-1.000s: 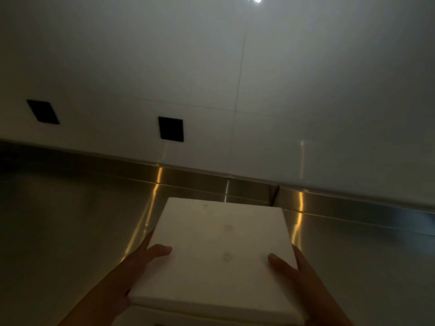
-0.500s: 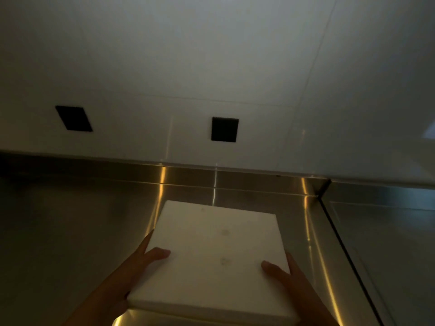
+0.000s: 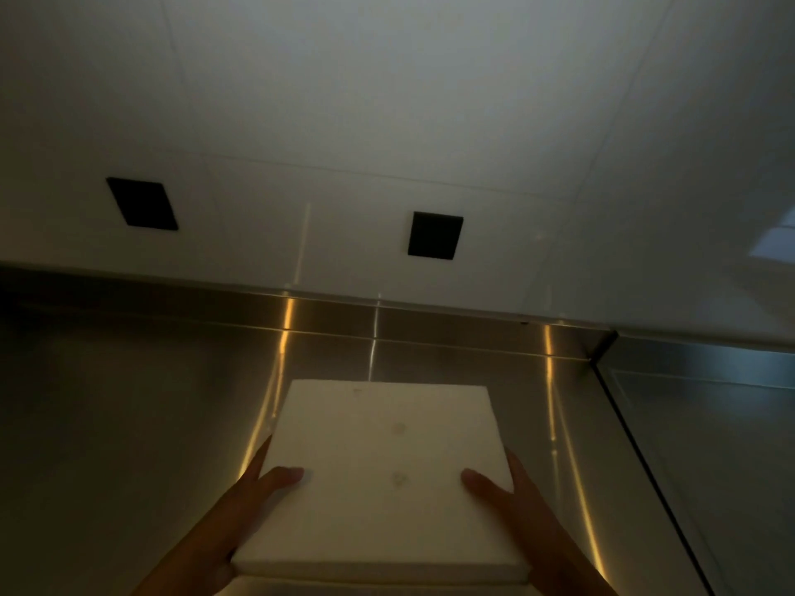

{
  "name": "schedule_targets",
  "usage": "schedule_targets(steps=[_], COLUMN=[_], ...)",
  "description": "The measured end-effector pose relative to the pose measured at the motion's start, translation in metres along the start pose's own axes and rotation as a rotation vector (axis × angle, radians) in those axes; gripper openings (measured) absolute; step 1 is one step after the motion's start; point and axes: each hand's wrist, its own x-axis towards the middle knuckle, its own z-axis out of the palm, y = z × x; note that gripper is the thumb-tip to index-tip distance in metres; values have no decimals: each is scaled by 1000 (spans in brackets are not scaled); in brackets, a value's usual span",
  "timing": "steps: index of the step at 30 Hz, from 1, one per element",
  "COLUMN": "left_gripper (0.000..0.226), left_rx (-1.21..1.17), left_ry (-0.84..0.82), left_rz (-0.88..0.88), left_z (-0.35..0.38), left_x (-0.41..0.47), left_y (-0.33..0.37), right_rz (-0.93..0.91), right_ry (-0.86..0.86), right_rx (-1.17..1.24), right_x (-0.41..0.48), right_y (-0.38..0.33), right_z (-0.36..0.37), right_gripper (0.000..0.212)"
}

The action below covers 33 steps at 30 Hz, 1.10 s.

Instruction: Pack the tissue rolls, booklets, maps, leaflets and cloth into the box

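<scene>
The white foam box is low in the middle of the view, over the stainless steel counter. The left hand and right hand clasp its near side edges, thumbs on top, fingers down the sides and probably underneath. Bare steel lies left and ahead, up to the upstand under the white wall. A dark seam runs down the right.

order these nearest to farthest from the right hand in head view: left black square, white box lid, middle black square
1. white box lid, in the right hand's grip.
2. middle black square, wall ahead.
3. left black square, wall, far left.
</scene>
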Motion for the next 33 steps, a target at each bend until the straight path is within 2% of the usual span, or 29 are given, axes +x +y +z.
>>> schedule_targets(steps=[5, 11, 16, 19, 22, 25, 26, 29, 33], left_gripper=[62, 41, 24, 33, 51, 105, 105, 74, 73], left_rx=[48, 132, 319, 515, 789, 1045, 1071, 1034, 1047], left_ry=[68, 153, 281, 346, 400, 385, 393, 356, 304], left_rz=[39, 106, 182, 246, 355, 285, 261, 247, 272], left_z=[8, 20, 31, 38, 48, 48, 47, 44, 37], left_x=[-5, -19, -32, -42, -57, -61, -61, -64, -75], left_y=[7, 16, 23, 25, 33, 38, 38, 38, 34], right_rz=[-1, 3, 4, -10, -112, -162, -169, -159, -174], right_ry=[28, 26, 30, 71, 118, 114, 116, 196, 301], right_rx=[-50, -32, -129, -352, -572, -753, -796, -908, -983], right_x=[4, 6, 8, 6, -7, -19, -22, -30, -44], right_y=[3, 7, 7, 1, -6, -8, -7, -9, -15], right_z=[0, -3, -5, -5, 0, 12, 16, 29, 40], right_gripper=[58, 62, 70, 89, 92, 87, 85, 79, 77])
